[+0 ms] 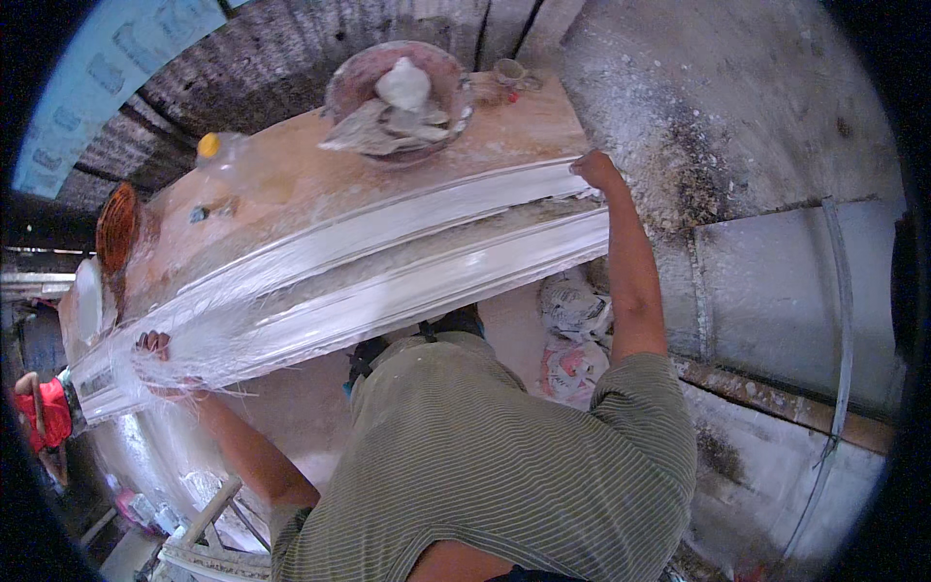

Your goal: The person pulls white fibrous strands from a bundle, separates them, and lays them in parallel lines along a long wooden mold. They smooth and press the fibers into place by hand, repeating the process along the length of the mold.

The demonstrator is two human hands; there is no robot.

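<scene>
Two long white trough-shaped moulding strips (417, 276) lie side by side across the table, glossy and ridged along their length. Loose, thin white fibre strands (218, 306) spread over their left part. Among these strands, at the left end, is my left hand (163, 364), its fingers curled and partly covered by fibre. My right hand (596, 173) is at the far right end of the strips, fingers closed by the end of the farther one. Whatever they pinch there is too small to make out.
On the wooden table (524, 131) stand a reddish basin (344, 87) with white lumps and a cloth, a small cup (508, 72), a clear bottle with a yellow cap (208, 145) and an orange-brown round basket (117, 226). Sacks (574, 364) lie below right. Another person in red (50, 412) is at left.
</scene>
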